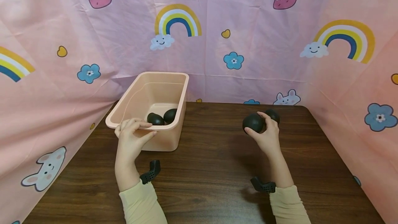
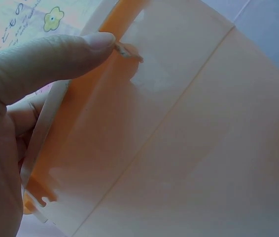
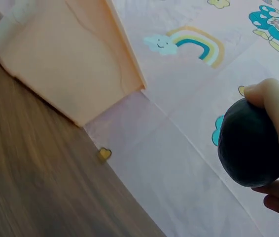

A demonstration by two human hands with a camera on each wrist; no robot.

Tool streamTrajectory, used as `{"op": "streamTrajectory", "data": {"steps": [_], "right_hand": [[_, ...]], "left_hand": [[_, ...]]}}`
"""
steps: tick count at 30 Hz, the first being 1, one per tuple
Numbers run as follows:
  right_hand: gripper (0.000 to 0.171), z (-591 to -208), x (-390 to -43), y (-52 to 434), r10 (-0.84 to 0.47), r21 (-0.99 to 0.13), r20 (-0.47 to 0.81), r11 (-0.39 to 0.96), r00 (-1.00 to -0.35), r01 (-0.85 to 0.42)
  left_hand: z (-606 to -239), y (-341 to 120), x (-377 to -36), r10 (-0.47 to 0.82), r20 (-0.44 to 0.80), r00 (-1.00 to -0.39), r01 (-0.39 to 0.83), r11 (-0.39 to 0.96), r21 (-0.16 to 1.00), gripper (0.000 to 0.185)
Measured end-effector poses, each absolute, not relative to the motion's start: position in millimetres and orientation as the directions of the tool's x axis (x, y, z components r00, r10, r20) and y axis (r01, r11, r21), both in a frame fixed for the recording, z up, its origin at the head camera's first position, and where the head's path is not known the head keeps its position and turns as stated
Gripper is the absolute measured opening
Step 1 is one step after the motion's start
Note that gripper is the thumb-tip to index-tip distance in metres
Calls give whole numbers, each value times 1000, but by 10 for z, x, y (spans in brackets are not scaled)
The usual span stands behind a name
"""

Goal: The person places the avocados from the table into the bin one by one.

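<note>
A peach plastic bin [image 1: 164, 137] stands on the left of the table. My left hand [image 1: 130, 137] grips its near rim, fingers over the edge and thumb [image 2: 75, 52] against the outer wall. Two dark avocados [image 1: 155, 119] lie on the bin's floor near that rim, partly hidden by it. On the right, my right hand [image 1: 265, 136] pinches another dark avocado [image 1: 253, 123] between thumb and fingers, held above the table in the right wrist view [image 3: 253, 143]. Just behind this hand another avocado [image 1: 273, 115] sits near the table's back edge, partly covered by the fingers.
The dark wooden table [image 1: 214, 168] runs back to a pink patterned cloth [image 1: 211, 58] that hangs behind it and along both sides. Between the bin and my right hand lies bare tabletop. Black wrist mounts [image 1: 150, 172] sit at both sleeves.
</note>
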State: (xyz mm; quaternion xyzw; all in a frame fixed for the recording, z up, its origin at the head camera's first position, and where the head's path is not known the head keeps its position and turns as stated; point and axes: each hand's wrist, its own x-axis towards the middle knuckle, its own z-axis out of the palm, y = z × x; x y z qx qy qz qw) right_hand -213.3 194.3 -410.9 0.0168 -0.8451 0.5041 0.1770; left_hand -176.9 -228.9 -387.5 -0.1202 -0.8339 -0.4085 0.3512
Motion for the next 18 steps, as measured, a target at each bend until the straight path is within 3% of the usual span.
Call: {"op": "streamTrajectory", "data": {"steps": [18], "right_hand": [[74, -3878, -2194, 1577, 77, -856, 342, 437, -937, -276]], "left_hand": [[-3865, -2284, -1788, -88, 676, -732, 480, 637, 603, 29]]}}
